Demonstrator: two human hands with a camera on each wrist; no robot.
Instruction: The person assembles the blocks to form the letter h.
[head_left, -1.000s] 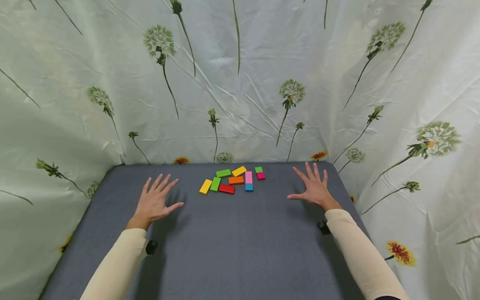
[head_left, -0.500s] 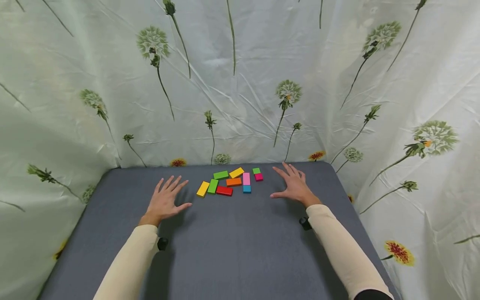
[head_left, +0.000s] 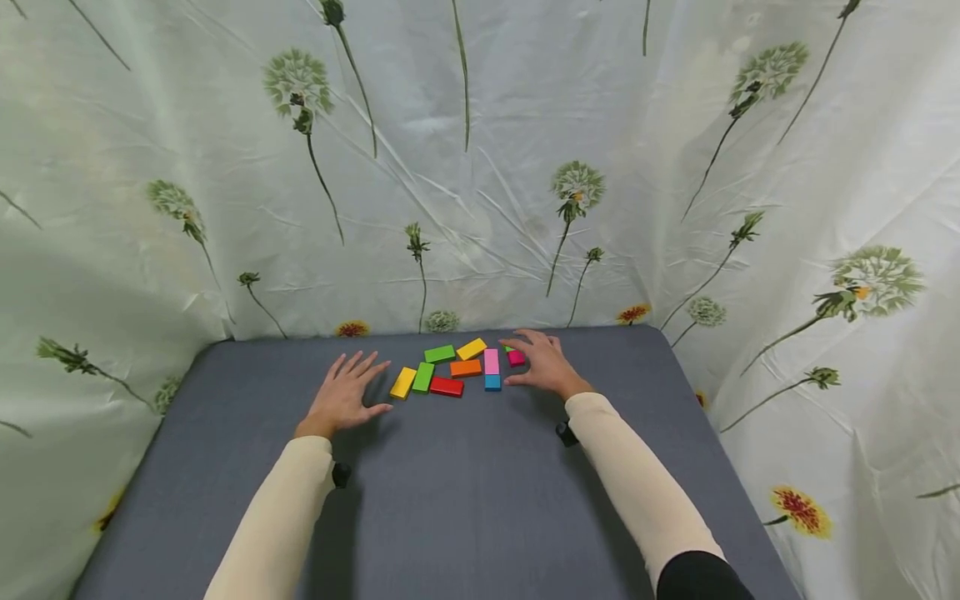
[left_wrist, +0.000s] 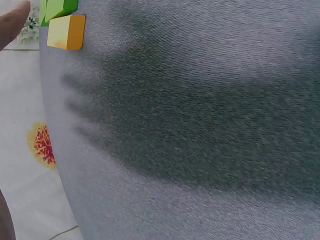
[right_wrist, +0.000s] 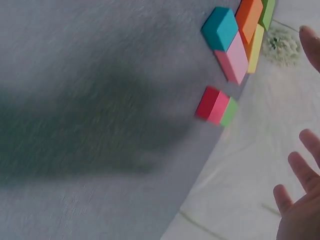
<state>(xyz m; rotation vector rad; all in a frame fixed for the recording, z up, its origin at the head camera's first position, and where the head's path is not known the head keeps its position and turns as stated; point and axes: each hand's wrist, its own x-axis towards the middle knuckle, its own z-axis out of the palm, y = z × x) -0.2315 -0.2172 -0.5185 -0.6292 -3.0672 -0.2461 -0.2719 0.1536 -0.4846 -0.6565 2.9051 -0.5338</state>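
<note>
Several coloured blocks lie flat in a loose cluster near the table's far edge. On its left are a yellow block [head_left: 402, 383], a green block [head_left: 422, 377] and a red block [head_left: 447, 387]. My left hand [head_left: 347, 396], fingers spread, hovers just left of the yellow one and holds nothing. A pink block [head_left: 491, 361] adjoins a blue block [head_left: 492, 382] on the right side. My right hand [head_left: 546, 365], thumb and fingers apart, is over the magenta block [right_wrist: 213, 104]; its fingers partly hide the small green block [right_wrist: 229, 112] in the head view.
Farther in are an orange block [head_left: 466, 368], a second yellow block [head_left: 472, 349] and another green block [head_left: 439, 354]. The grey table [head_left: 465, 500] ends close behind them at a white curtain [head_left: 510, 242] with dandelion prints, which also hangs along both sides.
Both hands have moved inward toward the blocks, the right one farther, from the table's right side to the magenta block. The blocks keep their arrangement; the head view has shifted slightly.
</note>
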